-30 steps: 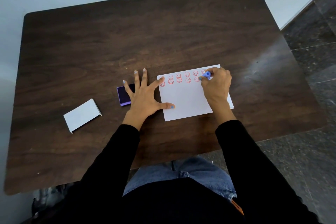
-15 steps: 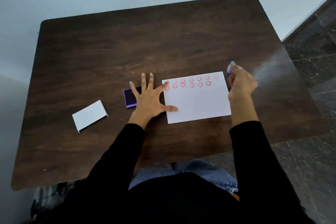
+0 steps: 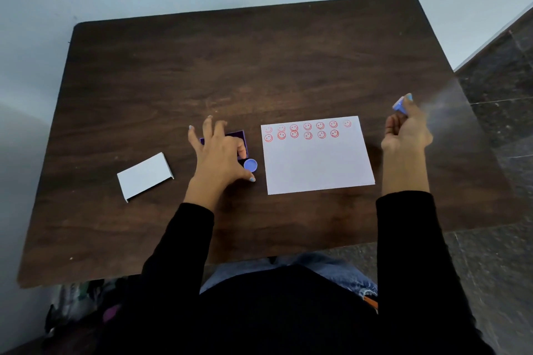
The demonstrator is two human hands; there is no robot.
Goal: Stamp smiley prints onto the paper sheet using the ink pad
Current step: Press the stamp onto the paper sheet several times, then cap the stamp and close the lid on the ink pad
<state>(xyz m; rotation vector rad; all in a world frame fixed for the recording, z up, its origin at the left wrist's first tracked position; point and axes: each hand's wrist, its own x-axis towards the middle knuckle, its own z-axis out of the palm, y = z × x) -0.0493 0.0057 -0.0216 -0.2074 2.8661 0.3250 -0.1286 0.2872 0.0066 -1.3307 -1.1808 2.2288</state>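
A white paper sheet (image 3: pixel 317 164) lies on the dark wooden table (image 3: pixel 259 66), with two rows of red smiley prints along its far edge. My right hand (image 3: pixel 405 135) hovers off the sheet's right side, shut on a small blue stamp (image 3: pixel 399 105) at its fingertips. My left hand (image 3: pixel 219 153) hangs with fingers spread over the purple ink pad (image 3: pixel 239 135), covering most of it. A small round blue cap (image 3: pixel 250 165) lies by my left thumb, between the pad and the sheet.
A white box lid (image 3: pixel 145 176) lies at the left of the table. The table's near edge runs just above my lap. A dark tiled floor (image 3: pixel 501 81) shows to the right, and a pale wall lies beyond the far edge.
My right hand lifted the stamp off the sheet and moved out to the right. My left hand slid left off the sheet's edge onto the ink pad, uncovering the blue cap.
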